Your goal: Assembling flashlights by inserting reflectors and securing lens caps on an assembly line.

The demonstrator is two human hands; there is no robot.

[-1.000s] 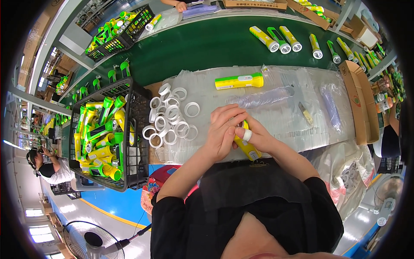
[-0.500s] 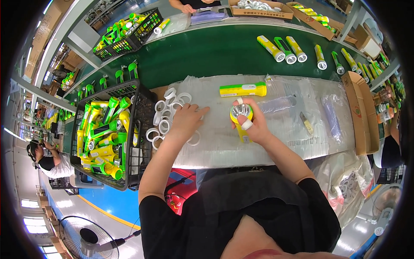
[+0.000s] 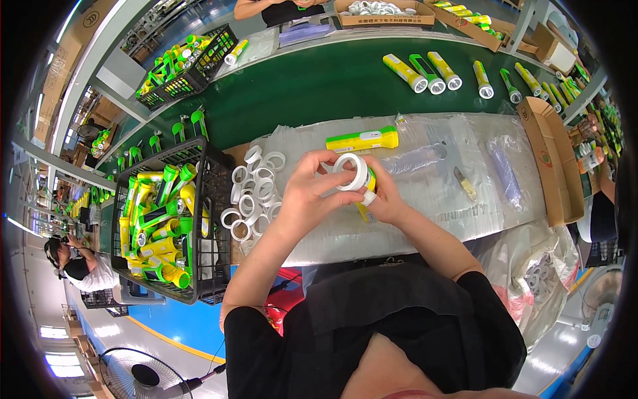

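My left hand (image 3: 311,193) pinches a white plastic ring (image 3: 362,174) between thumb and fingers, just in front of the flashlight's head. In my right hand (image 3: 387,201), which has white wraps on its fingers, is a yellow flashlight (image 3: 366,213). The ring and my fingers mostly cover it; whether the ring touches the lamp head I cannot tell. Beyond my hands another yellow-and-green flashlight (image 3: 362,139) lies on the plastic-covered mat (image 3: 425,219). Loose white rings (image 3: 253,155) are heaped to the left of my left forearm.
Left stands a black crate (image 3: 218,199) full of flashlights; a second crate (image 3: 189,84) sits farther back. Several flashlights (image 3: 404,72) lie on the green belt (image 3: 299,86). At right are a cutter knife (image 3: 466,183), clear plastic film (image 3: 504,173) and a cardboard box (image 3: 550,159).
My left hand has come from the ring heap to my right hand, bringing a white ring in front of the flashlight head. The whole view has shifted slightly.
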